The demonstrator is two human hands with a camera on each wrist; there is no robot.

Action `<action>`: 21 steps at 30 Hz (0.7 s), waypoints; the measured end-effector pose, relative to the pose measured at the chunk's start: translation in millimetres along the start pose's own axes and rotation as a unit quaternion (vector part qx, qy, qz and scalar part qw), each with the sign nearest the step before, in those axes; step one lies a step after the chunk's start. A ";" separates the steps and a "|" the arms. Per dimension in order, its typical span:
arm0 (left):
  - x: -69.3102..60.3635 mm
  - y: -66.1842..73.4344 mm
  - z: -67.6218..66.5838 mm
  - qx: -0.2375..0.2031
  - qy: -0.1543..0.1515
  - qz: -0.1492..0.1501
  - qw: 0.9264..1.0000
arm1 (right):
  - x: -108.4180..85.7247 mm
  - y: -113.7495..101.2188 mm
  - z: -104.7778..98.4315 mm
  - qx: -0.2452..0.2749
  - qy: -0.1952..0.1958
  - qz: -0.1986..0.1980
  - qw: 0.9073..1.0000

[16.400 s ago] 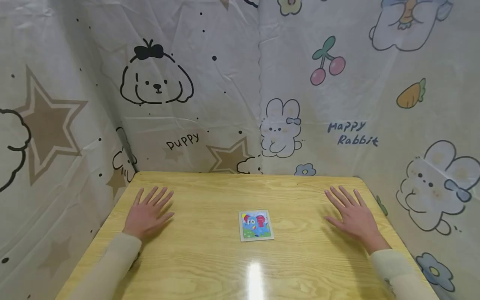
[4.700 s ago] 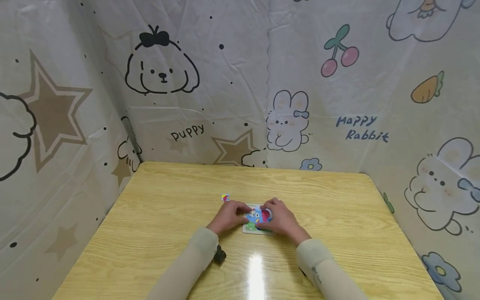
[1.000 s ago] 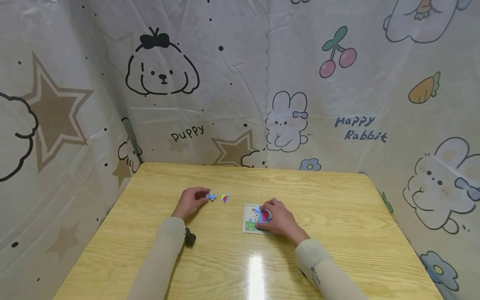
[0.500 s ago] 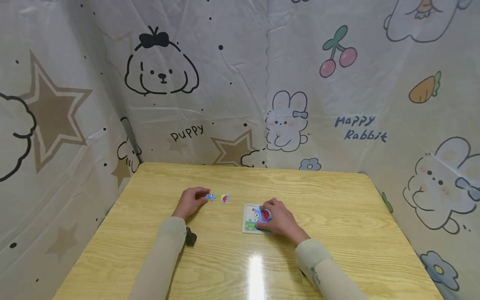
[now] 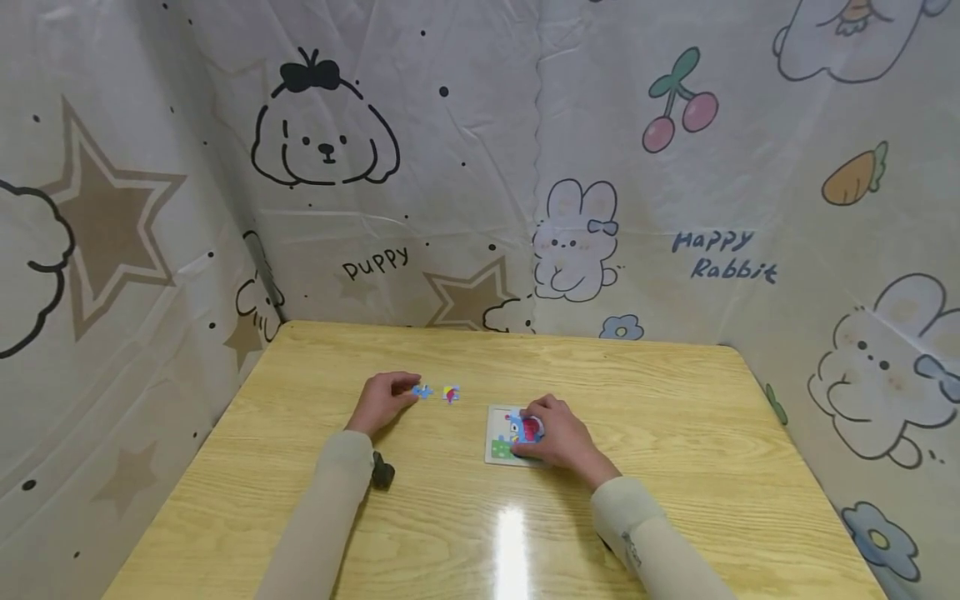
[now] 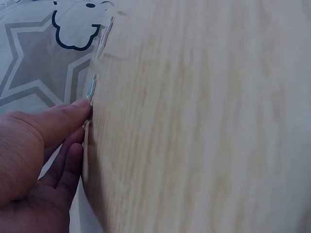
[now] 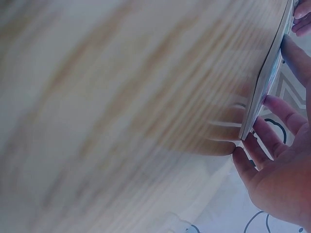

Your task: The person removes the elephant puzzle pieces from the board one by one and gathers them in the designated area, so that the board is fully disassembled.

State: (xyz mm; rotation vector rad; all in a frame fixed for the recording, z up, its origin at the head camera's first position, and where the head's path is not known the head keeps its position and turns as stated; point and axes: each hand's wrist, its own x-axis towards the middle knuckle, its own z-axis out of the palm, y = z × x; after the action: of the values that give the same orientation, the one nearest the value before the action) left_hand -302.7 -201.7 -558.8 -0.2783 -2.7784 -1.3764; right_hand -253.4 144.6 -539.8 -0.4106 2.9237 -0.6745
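In the head view a small elephant jigsaw puzzle [image 5: 500, 435] lies in its pale tray on the table, its upper left part bare. My right hand [image 5: 562, 435] arches over its right side, thumb and fingers holding it down. In the right wrist view the right hand's fingertips [image 7: 272, 104] meet the tray's edge [image 7: 252, 104]. Farther left, my left hand [image 5: 381, 403] pinches a blue puzzle piece [image 5: 422, 392] down at the tabletop. Just right of that piece lies a yellow and red puzzle piece [image 5: 451, 393]. The left wrist view shows the pieces only edge-on.
The wooden table [image 5: 675, 392] has a glare streak near its front. Patterned cloth [image 5: 465, 208] hangs behind the table and at both sides. A dark device [image 5: 382, 472] sits at the left cuff.
The puzzle was whole 16.4 s ago, hands spread apart. By 4.7 s ago one piece lay out; the left hand has since carried a blue piece left beside it. The last second shows hardly any movement.
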 end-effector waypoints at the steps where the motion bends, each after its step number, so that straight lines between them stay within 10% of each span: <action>1: -0.4 0.0 0.1 -0.002 0.001 -0.002 1.000 | -0.3 -0.3 0.1 0.000 0.000 0.000 1.000; 13: -9.0 26.0 11.3 -0.022 0.026 -0.011 0.999 | 0.3 -1.2 -1.9 -0.002 -0.001 0.006 1.000; 21: -21.8 65.3 41.0 -0.059 -0.053 0.022 0.997 | -1.3 2.6 -2.2 -0.001 -0.014 -0.011 1.000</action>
State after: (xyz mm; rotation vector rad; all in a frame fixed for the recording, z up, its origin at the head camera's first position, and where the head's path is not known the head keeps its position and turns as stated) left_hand -267.8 -133.7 -534.8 -0.4242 -2.7591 -1.5625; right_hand -253.2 148.2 -538.9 -0.4487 2.8983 -0.6619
